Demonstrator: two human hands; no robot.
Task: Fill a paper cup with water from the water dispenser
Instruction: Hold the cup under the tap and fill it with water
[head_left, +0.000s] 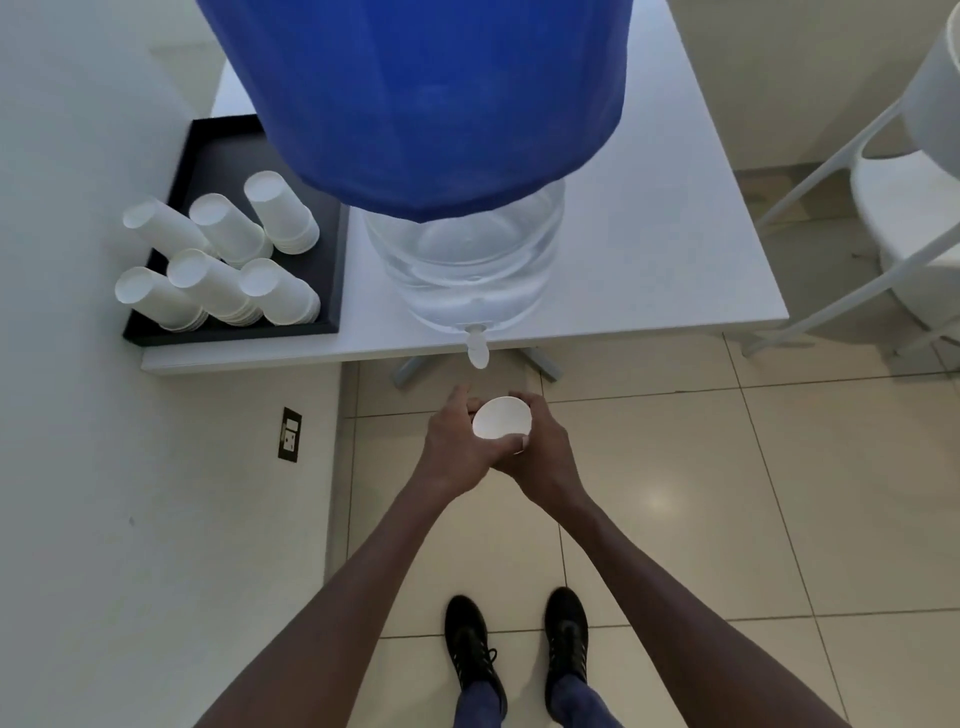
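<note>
A white paper cup (502, 417) is held upright, mouth up, between both hands in front of the table edge. My left hand (456, 441) wraps its left side and my right hand (541, 451) wraps its right side. The cup's inside looks white; I cannot tell whether it holds water. The water dispenser (462, 260) is a clear bottle under a blue cover (421, 88) on the white table (649, 249). Its white tap (477, 349) overhangs the table's front edge, just beyond and above the cup. No water stream shows.
A black tray (332, 291) at the table's left holds several stacks of upside-down paper cups (223, 260). A white wall with a socket (290, 434) is on the left. A white chair (904, 208) stands at the right. My black shoes (514, 649) are on the tiled floor.
</note>
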